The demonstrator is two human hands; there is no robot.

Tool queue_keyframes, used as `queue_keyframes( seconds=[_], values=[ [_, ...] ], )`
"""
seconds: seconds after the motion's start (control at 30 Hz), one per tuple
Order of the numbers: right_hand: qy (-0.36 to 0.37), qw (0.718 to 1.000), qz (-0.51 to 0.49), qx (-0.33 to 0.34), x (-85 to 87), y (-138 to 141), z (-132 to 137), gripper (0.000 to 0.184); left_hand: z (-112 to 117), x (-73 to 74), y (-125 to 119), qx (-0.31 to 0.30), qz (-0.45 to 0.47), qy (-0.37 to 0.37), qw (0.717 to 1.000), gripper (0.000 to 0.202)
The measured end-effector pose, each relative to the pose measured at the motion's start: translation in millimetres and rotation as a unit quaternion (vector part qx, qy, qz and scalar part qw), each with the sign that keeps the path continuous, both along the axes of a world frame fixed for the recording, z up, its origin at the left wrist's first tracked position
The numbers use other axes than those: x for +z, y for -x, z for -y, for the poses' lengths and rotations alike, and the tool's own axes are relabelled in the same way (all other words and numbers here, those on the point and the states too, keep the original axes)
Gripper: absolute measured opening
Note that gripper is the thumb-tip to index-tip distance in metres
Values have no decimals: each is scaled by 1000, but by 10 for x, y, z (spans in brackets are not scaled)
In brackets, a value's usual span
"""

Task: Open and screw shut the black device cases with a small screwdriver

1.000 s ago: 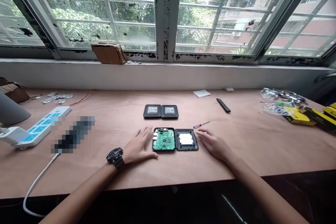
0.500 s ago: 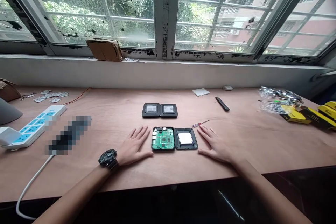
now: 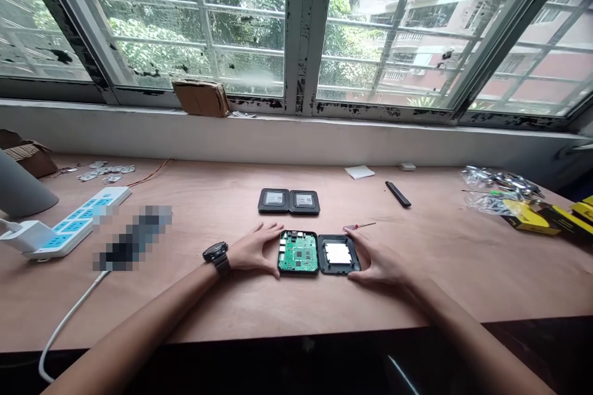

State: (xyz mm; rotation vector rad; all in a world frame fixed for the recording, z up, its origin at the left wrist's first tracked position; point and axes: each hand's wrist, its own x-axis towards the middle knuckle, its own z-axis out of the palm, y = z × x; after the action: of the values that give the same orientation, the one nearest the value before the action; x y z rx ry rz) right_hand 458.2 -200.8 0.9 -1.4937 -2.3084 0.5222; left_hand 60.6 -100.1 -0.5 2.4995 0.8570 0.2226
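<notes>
Left hand (image 3: pixel 252 250) and right hand (image 3: pixel 377 265): both spread and curved inward, one on each outer side of a pair of open case parts; no pinch seen on either. Whether they bear any pressure cannot be told. The left fingers lie at the outer edge of a black tray (image 3: pixel 280 253), the right fingers at the outer edge of a black case shell (image 3: pixel 322 256). This placement frames the pair between the hands, with nothing lifted from the desk (image 3: pixel 296 315).

Head view: the tray holds a green circuit board (image 3: pixel 299 253). The shell lies just beside it, open side up, with a white pad (image 3: pixel 338 253) at its centre. Beyond them, two dark square cases (image 3: pixel 288 201) sit edge to edge. A red-handled screwdriver (image 3: pixel 359 226) lies near the right hand, within easy reach. Farther right are a black bar-shaped remote (image 3: pixel 397 194), plastic bags of metal parts (image 3: pixel 491 190) and yellow boxes (image 3: pixel 530 217). At left, a blue-and-white power strip (image 3: pixel 69 228) lies by a pixelated, unreadable object (image 3: pixel 132 237). A wristwatch (image 3: pixel 216 252) is on the left wrist. A cardboard packet (image 3: pixel 201 99) rests on the window sill.
</notes>
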Motion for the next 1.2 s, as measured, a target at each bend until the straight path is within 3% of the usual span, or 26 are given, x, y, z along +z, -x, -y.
queue_keyframes(
  seconds=[0.13,0.23,0.37,0.43,0.57,0.73,0.87,1.2],
  values=[
    [-13,993,-106,-41,59,-129,121,102,25,-70,-194,-19,34,-10,999,117],
    [-27,973,-222,-64,104,-106,85,93,45,-130,-306,-33,46,-23,998,113],
    [2,953,-303,-9,212,194,-60,86,2,-180,-251,-33,64,-32,997,101],
    [6,961,-275,22,307,428,-133,85,-49,-178,-136,-14,80,-32,996,88],
    [-31,992,-102,68,457,927,-281,92,-157,-126,105,50,111,-38,992,65],
    [-42,988,22,149,361,1319,-424,99,-209,-71,187,91,124,-39,987,52],
    [-35,985,69,152,265,1363,-416,96,-193,-66,155,93,127,-37,987,49],
    [-49,985,87,139,231,1271,-396,96,-210,-105,164,79,128,-47,988,42]
  ],
)
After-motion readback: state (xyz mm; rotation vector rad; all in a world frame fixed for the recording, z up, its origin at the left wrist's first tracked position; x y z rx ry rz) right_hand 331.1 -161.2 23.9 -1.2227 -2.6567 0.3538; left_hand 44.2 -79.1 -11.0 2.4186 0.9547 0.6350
